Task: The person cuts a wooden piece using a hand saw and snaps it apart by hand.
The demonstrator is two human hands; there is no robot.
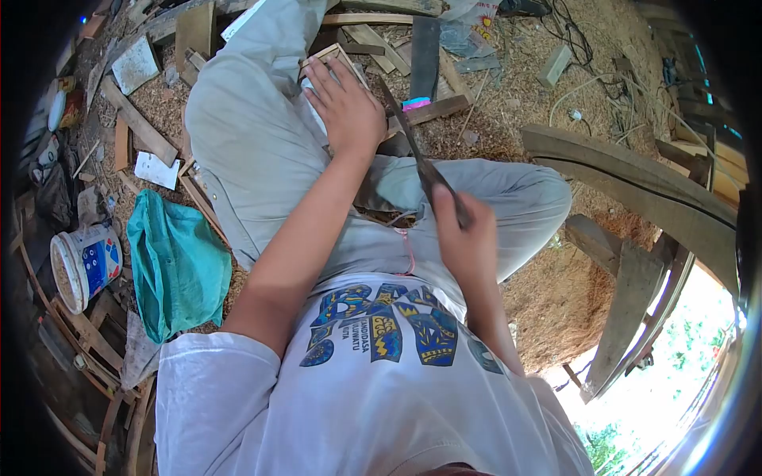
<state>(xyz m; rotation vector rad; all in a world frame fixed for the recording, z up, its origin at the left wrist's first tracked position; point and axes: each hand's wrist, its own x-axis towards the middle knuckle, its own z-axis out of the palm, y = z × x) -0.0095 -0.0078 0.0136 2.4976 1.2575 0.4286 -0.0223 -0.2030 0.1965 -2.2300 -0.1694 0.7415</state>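
My left hand (pixel 347 111) lies with its fingers spread and stretched over a small light-wood frame or box (pixel 334 54), pressing on it beside my leg. Its thumb and much of the wooden piece are hidden under the hand. In my closed right hand (pixel 467 238) is the dark handle of a handsaw (pixel 413 143). The long blade slants up and left, its tip close to the wooden piece, and it shows nearly edge-on. Whether the blade touches the wood I cannot tell. My right hand is slightly blurred.
Wood offcuts (pixel 139 125) and shavings cover the ground around my crossed legs (pixel 246 111). A white bucket (pixel 75 270) lies by a teal cloth (pixel 175 270) on the left. Curved timber pieces (pixel 635 182) stand at right. A dark board (pixel 425 59) and cables (pixel 575 36) lie ahead.
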